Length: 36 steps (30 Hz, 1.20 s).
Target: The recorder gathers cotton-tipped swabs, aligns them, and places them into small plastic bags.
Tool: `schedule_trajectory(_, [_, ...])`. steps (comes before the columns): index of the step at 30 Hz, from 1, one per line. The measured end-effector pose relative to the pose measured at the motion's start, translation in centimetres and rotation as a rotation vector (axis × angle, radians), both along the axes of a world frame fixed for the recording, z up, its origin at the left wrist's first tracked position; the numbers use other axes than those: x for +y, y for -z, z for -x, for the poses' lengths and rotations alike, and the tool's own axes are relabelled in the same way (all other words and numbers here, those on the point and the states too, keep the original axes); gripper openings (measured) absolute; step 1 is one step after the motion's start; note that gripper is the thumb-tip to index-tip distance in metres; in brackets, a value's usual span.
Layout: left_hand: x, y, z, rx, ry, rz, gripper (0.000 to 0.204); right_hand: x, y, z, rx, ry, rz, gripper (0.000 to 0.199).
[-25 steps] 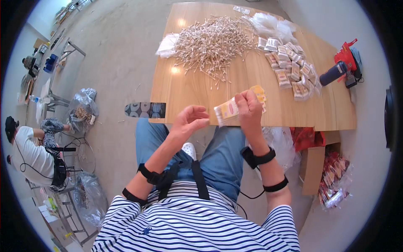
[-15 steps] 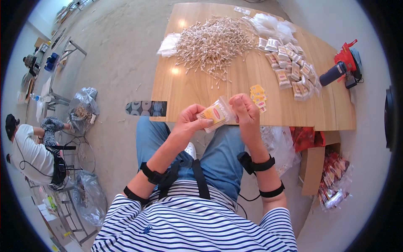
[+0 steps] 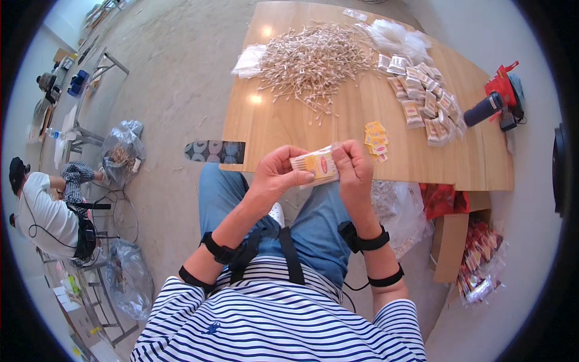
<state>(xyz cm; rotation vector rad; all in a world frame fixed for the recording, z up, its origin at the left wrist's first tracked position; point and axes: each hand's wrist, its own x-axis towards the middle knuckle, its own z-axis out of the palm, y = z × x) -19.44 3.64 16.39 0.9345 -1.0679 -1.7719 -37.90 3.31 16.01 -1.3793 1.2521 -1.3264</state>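
I hold a small clear packet (image 3: 318, 167) with a yellow and red label between both hands, just in front of the wooden table's (image 3: 289, 127) near edge. My left hand (image 3: 276, 174) grips its left end and my right hand (image 3: 354, 168) pinches its right end. A few yellow labels (image 3: 376, 137) lie on the table just beyond my right hand. Farther back sits a big heap of cotton swabs (image 3: 313, 60). A row of filled packets (image 3: 422, 102) runs along the right side.
A red tool with a dark handle (image 3: 494, 102) lies at the table's right edge. Clear bags (image 3: 395, 39) sit at the far side. A box of packets (image 3: 476, 259) stands on the floor at right. Another person (image 3: 48, 208) sits at far left among plastic bags (image 3: 120, 151).
Both hands have come together on the packet and drawn it down toward my lap, from the table edge. My left hand, free before, now holds the packet's left end.
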Motion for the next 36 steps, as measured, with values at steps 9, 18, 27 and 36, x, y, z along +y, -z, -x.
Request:
schedule_trajectory(9, [0.5, -1.4, 0.8, 0.187, -0.054, 0.053, 0.057, -0.2, 2.1, -0.1, -0.554, 0.146, -0.195, 0.017])
schedule_trajectory(18, [0.5, -2.5, 1.3, 0.205, -0.038, 0.086, 0.05, 1.1, 1.7, -1.0, -0.796, 0.067, -0.386, 0.017])
schedule_trajectory(27, [0.5, -2.4, 1.3, 0.229, -0.042, 0.048, 0.038, 1.5, 1.8, -0.7, -0.776, -0.003, -0.402, 0.018])
schedule_trajectory(36, [0.4, -2.6, 1.1, 0.219, -0.039, 0.008, 0.028, 1.7, 2.0, -0.5, -0.727, -0.04, -0.391, 0.018])
